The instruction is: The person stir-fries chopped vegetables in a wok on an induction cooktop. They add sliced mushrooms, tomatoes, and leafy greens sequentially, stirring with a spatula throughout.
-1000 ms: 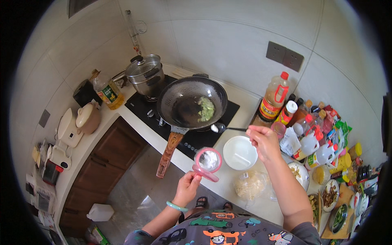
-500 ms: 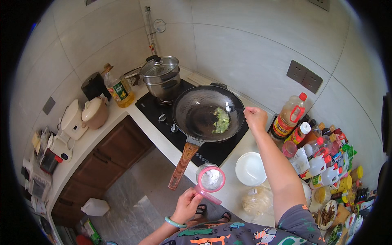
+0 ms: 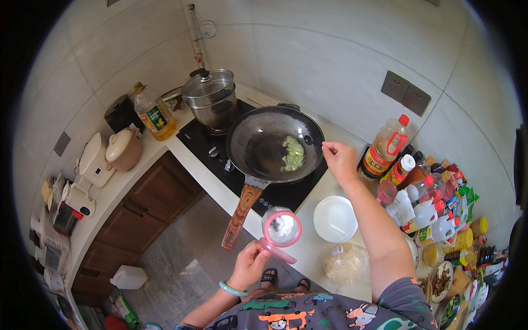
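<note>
My left hand (image 3: 251,265) pinches the pink flip lid of a clear jar (image 3: 282,227). The jar has a pink rim and white powder inside, and it is tilted towards me near the counter's front edge. Over the right rim of the wok (image 3: 247,148) is my right hand (image 3: 340,159), its fingers pinched together. A small dark spoon (image 3: 308,140) seems to extend from them over the wok; its handle is too thin to make out clearly. Chopped green pieces (image 3: 293,154) lie in the right part of the wok. The wok's wooden handle (image 3: 242,215) points towards me.
A steamer pot (image 3: 212,102) stands behind the wok on the black hob (image 3: 195,140). Right of the jar are a white bowl (image 3: 335,220) and a bagged pale food (image 3: 345,263). Several sauce bottles (image 3: 382,148) crowd the right counter; an oil bottle (image 3: 155,118) stands left.
The view has shifted slightly. My right hand stays pinched at the wok's right rim, and the dark spoon shows more plainly over the wok. My left hand still holds the jar by its lid.
</note>
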Demonstrator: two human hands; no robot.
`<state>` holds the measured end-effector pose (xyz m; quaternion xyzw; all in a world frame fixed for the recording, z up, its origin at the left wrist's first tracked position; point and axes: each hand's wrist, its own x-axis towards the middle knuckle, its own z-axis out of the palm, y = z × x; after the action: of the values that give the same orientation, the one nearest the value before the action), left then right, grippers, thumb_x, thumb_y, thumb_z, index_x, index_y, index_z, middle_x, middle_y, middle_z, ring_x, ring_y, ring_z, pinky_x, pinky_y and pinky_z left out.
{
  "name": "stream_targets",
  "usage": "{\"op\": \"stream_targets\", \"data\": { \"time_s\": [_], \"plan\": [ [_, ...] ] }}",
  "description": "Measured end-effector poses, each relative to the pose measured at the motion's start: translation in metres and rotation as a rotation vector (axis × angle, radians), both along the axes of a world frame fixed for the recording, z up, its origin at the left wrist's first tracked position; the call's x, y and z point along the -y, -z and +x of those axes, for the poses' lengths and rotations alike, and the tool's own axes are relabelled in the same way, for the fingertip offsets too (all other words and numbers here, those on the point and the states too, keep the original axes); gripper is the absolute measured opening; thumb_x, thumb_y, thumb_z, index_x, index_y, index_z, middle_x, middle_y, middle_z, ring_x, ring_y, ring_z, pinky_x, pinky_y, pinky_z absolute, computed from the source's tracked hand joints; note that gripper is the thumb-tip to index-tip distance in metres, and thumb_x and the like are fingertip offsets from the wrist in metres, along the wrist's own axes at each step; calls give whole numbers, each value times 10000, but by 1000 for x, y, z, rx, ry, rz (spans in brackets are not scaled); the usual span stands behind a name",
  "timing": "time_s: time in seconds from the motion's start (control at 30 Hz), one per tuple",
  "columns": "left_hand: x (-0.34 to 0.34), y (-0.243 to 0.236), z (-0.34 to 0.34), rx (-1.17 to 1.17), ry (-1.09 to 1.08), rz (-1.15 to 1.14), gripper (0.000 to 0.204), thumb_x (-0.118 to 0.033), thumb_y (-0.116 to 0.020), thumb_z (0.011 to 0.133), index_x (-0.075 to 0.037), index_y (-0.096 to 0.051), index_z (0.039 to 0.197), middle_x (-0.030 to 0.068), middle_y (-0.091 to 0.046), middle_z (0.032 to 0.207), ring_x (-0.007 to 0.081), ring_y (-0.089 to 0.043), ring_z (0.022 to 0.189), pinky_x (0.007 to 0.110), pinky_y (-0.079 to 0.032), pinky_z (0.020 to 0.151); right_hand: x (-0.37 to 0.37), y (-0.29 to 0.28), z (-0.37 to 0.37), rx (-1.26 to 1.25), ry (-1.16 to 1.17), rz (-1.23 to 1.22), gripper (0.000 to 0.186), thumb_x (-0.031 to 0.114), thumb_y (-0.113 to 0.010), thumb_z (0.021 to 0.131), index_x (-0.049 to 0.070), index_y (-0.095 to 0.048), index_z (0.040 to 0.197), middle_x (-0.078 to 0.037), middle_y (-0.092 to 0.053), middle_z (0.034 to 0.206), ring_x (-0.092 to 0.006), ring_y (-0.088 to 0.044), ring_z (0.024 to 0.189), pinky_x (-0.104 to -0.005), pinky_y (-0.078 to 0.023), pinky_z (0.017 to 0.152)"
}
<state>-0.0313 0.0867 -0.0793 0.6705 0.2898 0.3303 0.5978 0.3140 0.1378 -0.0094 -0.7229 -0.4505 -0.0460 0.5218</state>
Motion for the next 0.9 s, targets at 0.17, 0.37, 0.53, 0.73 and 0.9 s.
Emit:
{"op": "stream_targets", "data": {
  "time_s": [0.17,0.37,0.53,0.73,0.9],
  "plan": [
    [0,-7,12,30,25,-38,106,-102,-580,953,-21,-574,885,-4,-519,788,74,-470,711,236,-412,627,39,-37,-12,-399,-65,119,168,82,-708,843,-34,-716,964,-81,-703,756,-111,-628,623,-267,-517,583],
    [3,1,22,116,36,-86,87,-96,-573,957,-15,-590,932,-7,-518,794,69,-461,712,228,-405,634,107,-79,-47,-806,-231,238,170,28,-719,834,-51,-660,973,-56,-656,787,-90,-568,626,-219,-452,537],
    [1,9,24,98,69,65,113,-81,-538,977,-9,-602,1036,2,-570,908,74,-522,815,241,-452,722,180,-83,-89,-332,-366,69,127,-46,-672,820,-4,-661,940,-75,-657,816,-120,-594,654,-235,-466,549],
    [11,-5,46,176,24,164,80,-61,-593,927,-2,-627,970,44,-564,810,126,-512,718,264,-430,658,165,-62,-119,531,-460,-39,169,-14,-698,694,22,-664,855,-73,-601,716,-221,-618,655,-310,-519,560],
    [11,-9,46,104,44,254,91,-21,-563,930,-7,-628,992,42,-585,889,126,-542,822,254,-442,739,157,-48,-116,651,-436,-183,184,-6,-671,676,29,-668,857,-73,-588,706,-246,-634,690,-347,-529,581]
  ]
}}
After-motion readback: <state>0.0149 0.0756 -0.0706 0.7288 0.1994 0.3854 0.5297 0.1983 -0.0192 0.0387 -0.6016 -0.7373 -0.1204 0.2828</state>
